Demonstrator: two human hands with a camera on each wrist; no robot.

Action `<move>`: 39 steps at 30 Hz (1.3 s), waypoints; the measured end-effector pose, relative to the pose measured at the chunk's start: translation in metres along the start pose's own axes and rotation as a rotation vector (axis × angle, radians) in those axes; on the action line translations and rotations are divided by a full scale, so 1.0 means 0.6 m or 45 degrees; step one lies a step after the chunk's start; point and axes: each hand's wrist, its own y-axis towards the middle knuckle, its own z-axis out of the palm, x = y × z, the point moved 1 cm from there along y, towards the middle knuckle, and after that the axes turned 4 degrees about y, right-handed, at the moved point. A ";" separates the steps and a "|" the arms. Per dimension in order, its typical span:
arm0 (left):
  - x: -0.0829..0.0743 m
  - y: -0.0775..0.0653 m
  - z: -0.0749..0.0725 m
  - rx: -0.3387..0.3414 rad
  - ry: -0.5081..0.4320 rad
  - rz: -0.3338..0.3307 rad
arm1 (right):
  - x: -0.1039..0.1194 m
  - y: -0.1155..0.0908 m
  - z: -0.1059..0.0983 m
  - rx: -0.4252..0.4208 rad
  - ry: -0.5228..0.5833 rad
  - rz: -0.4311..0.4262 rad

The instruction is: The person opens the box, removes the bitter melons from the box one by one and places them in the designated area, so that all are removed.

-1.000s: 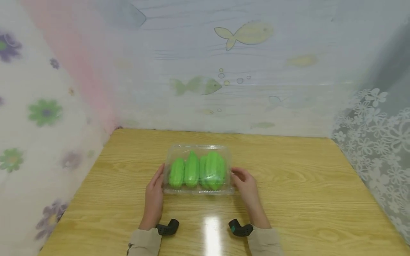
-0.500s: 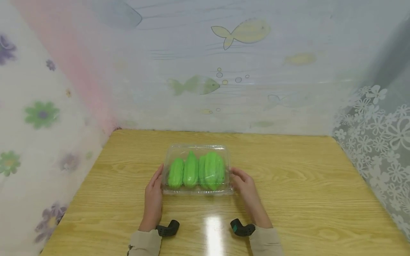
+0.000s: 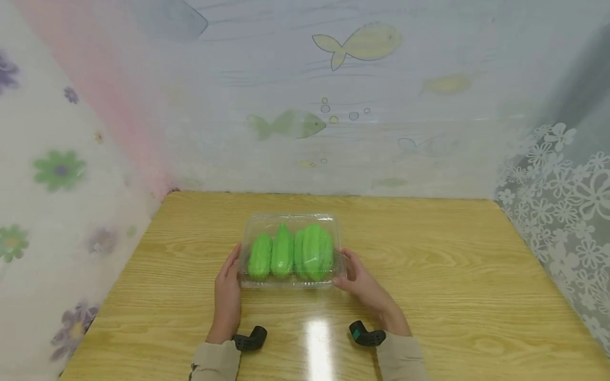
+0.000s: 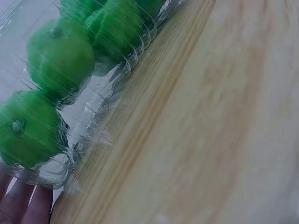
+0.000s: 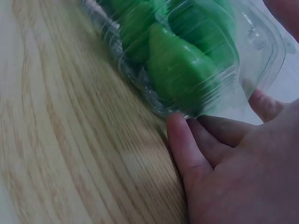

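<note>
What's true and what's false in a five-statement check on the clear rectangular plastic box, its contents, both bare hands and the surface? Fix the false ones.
1. The bare left hand touches the left end of the clear rectangular plastic box. True.
2. The bright green, ridged, elongated pieces lie outside the box. False: they are inside it.
3. The bare right hand has its thumb at the box's near right corner. True.
4. The surface below is a black stone slab. False: it is a yellowish-brown wood-grain tabletop.
5. A black curved device sits by each wrist, left and right. True.
</note>
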 end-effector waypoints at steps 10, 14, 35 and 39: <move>-0.001 -0.001 0.002 -0.004 -0.051 -0.014 | 0.001 0.000 0.001 0.128 -0.099 -0.048; 0.000 -0.001 0.001 -0.009 -0.036 -0.018 | -0.001 0.000 0.002 0.141 -0.111 -0.040; 0.001 -0.002 0.000 -0.011 -0.050 0.005 | -0.001 -0.004 -0.001 0.029 -0.126 0.080; -0.001 -0.002 0.002 -0.016 -0.050 0.006 | 0.002 -0.005 -0.003 0.026 -0.135 0.082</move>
